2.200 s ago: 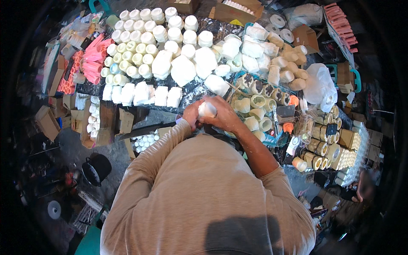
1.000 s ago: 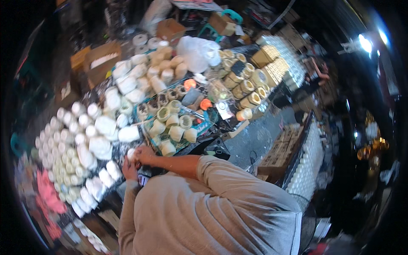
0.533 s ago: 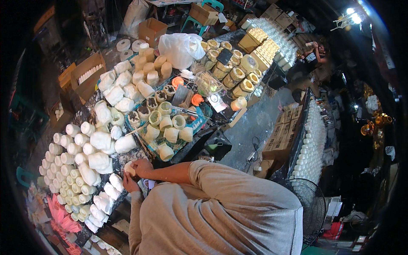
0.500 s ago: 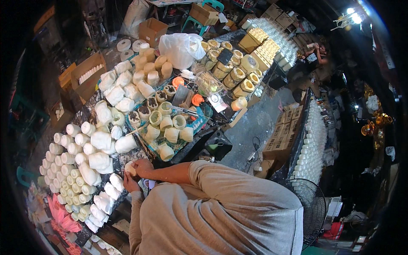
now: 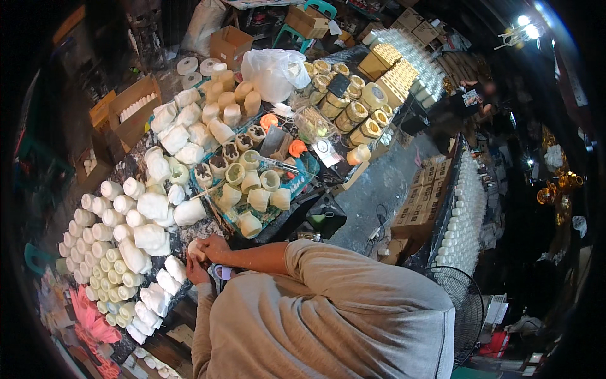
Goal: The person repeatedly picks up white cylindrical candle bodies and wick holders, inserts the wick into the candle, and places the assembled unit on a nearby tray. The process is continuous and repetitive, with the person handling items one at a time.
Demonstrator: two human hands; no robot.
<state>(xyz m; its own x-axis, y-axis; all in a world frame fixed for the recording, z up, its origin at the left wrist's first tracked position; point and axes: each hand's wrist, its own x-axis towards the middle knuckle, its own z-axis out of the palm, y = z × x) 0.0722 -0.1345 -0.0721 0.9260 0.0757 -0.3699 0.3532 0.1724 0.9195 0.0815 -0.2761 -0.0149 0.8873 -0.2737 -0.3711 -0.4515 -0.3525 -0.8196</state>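
- Table (image 5: 203, 228): dark, dusted with white, crowded with pale pieces; the hands are at its near edge.
- Tray (image 5: 308, 165): teal, carrying pale hollow cups (image 5: 258, 199), to the right of the hands and apart from them.
- White rolls (image 5: 167, 282): lined up along the near edge, just left of the left hand.
- Right hand (image 5: 216, 249): bent around the white piece from the right, grasping it with the fingers. A light, even grip would suit, since hard pressure might dent or mark the surface.
- Left hand (image 5: 197, 271): fingers raised against the piece from below, grasping it too. It would do well as the steady support while the right does the finer work; elbows tucked in would spare the rolls a knock.
- White piece (image 5: 195, 251): between the two hands, at the table's near edge, below a white lump (image 5: 189, 213). It looks small, pale and rounded, plain on the side that shows; the fingers hide the rest, so whether it is hollow I cannot tell.
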